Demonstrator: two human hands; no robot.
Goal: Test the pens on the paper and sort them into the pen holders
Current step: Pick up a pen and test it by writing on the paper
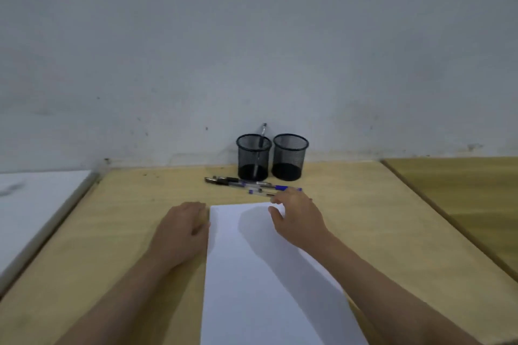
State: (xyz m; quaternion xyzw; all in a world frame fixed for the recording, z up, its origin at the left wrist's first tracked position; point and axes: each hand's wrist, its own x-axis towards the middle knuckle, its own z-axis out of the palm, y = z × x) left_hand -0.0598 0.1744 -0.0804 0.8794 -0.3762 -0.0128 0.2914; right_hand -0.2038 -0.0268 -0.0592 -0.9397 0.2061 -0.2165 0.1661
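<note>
Pens [253, 186] lie in a loose row on the desk [378, 218], just beyond the far edge of the paper [252, 274], and that is where this step points. Nearest us, the left hand [183, 225] rests beside the sheet's left edge, fingers curled under, seemingly holding nothing. The right hand [295, 216] hovers over the paper's far corner, fingers loosely spread, tips reaching the closest pens; whether they touch one I cannot tell. Best bet: pinch a single barrel from the near side, lift it free of its neighbours, and keep the sheet steadied. Further back, the left holder [254, 158] already has one pen standing; the right holder [290, 157] looks empty. They stand close together, so aim carefully.
</note>
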